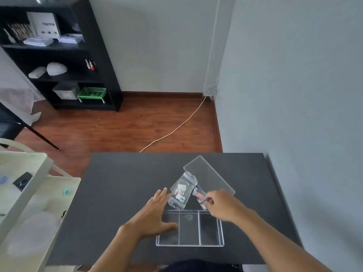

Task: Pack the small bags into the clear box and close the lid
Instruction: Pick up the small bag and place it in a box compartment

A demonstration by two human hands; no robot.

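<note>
the right hand (220,206) pinches a small bag (200,197) between thumb and fingertips, fingers curled in tight around its near end, so the grip is narrow and closed on the bag. that bag is slim and clear with pinkish contents, its long axis running from the fingers up and to the left, and it sits just above the far rim of the clear box (190,244), over the right compartment's back edge; whether it touches the rim cannot be told. the left hand (155,214) lies flat and spread, palm down, fingers pointing away and slightly right, thumb stretched across the box's left compartment; it holds nothing, and its fingertips reach the near left edge of a larger bag (181,190). that larger bag lies on the dark table (117,183) just beyond the box, tilted, long axis running up to the right, a white label showing through it. the clear lid (212,176) lies flat behind the bags, angled down to the right. the box has three compartments side by side, open on top. both forearms come in from the bottom edge, the right one crossing over the box's right corner.
</note>
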